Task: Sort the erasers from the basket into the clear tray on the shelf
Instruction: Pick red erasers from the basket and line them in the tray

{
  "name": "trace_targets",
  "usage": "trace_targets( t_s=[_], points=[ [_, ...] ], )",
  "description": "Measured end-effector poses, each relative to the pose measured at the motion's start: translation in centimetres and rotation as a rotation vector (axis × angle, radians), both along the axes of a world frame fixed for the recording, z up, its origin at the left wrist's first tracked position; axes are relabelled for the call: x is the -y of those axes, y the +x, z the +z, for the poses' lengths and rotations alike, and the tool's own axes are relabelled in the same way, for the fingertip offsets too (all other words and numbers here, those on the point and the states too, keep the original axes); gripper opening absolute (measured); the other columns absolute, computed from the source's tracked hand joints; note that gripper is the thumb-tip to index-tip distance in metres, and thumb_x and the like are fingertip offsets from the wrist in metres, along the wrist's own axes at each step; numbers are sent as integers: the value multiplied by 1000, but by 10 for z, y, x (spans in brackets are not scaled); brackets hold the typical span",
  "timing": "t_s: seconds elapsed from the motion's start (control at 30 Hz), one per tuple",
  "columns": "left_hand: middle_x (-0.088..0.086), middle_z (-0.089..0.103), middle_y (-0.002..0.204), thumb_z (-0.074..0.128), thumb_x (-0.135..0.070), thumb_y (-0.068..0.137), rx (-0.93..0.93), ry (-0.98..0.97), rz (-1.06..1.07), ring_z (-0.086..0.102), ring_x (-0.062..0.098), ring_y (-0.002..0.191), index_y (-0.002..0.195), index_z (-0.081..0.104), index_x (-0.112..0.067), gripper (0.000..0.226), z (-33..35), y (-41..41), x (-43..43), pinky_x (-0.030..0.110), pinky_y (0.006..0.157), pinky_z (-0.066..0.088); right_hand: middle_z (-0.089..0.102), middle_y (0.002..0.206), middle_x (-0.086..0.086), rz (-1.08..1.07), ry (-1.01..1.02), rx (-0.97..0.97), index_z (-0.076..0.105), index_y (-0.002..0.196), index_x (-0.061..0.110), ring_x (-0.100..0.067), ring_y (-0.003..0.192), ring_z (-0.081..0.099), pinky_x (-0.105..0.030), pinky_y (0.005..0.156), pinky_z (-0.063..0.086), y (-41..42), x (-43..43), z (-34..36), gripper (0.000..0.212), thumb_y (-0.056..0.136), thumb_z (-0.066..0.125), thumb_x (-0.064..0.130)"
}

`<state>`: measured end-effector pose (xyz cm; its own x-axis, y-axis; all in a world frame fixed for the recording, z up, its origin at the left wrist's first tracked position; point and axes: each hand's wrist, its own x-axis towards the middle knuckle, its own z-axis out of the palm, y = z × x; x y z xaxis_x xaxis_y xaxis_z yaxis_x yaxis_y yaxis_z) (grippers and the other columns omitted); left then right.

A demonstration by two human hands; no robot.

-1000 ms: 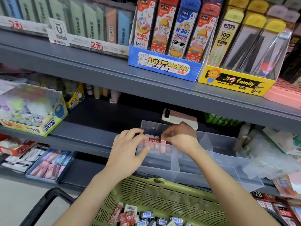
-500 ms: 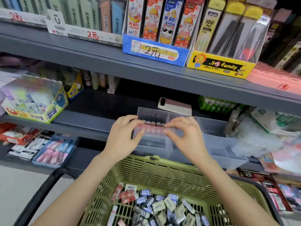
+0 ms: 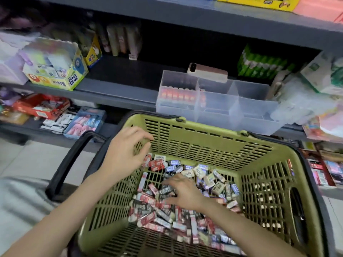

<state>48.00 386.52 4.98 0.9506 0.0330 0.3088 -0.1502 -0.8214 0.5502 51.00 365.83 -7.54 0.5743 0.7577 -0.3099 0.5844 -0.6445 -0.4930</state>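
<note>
Both hands are in the green basket (image 3: 194, 143) at lower centre: left hand (image 3: 126, 154) loosely spread and empty, right hand (image 3: 182, 191) spread flat on the erasers (image 3: 167, 216).

Erasers (image 3: 185, 210) lie in the basket (image 3: 204, 143), before the shelf's tray (image 3: 219, 102).

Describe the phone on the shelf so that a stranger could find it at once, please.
Look at the dark shelf above the green basket. A clear tray with compartments stands at its front edge, and the phone lies flat just behind it. It is the only pinkish slab with a small camera window, unlike the boxed goods around it.
</note>
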Motion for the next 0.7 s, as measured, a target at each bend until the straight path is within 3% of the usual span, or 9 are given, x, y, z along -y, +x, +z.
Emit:
trace_targets(
  t_s=[0.07,0.13,0.27,0.4,0.5,0.63,0.7],
  points=[
    [-5,63,92,63,-10,84,-4,-45,18,57,15,88,93,70,-7,12,-1,-10,-1,28,81,42,57,126,-4,89,-10,32,48,136,16,-19,118,44,-30,99,32,-12,-17,-14,71,80,59,58],
    [-7,60,90,66,-2,84,-7,-93,38,55,12,85,94,70,-7,12,-1,-16,0,27,80,43,60,118,-8,81,-16,47,52,130,12,-23,113,44,-35,96,34,-19,-33,-23,66,82,58,56],
    [-9,58,90,66,-2,85,-9,-72,28,55,13,87,95,70,-7,12,-1,-17,3,32,81,45,64,102,-10,-18,-60,74,63,100,7,-28,103,49,-37,88,35,-24,-59,-29,46,88,53,50],
    [-9,58,91,64,-4,85,-9,-71,43,54,11,87,96,69,-8,13,-4,-15,2,29,82,44,61,110,-11,29,-142,-139,64,112,12,-27,108,49,-36,88,43,-19,-70,-25,42,88,56,45],
    [-10,58,91,64,-4,85,-8,-60,35,52,8,86,96,69,-9,13,-7,-15,0,23,79,41,64,104,-5,60,-235,-180,64,106,15,-23,102,55,-35,88,47,-11,-72,-20,40,84,60,48],
    [-17,58,93,62,-6,87,-105,-207,42,54,-3,87,97,66,-19,17,-8,-15,1,11,80,41,60,79,1,-37,-33,-255,62,80,21,-15,75,56,-27,70,47,-16,-56,-10,14,79,70,33],
    [-15,61,98,61,-11,88,-247,-344,55,55,-5,92,97,63,-25,17,-9,-13,3,8,80,42,59,74,1,-218,133,-390,64,80,18,-10,65,52,-26,62,45,-18,-43,1,10,79,71,24]
  ],
)
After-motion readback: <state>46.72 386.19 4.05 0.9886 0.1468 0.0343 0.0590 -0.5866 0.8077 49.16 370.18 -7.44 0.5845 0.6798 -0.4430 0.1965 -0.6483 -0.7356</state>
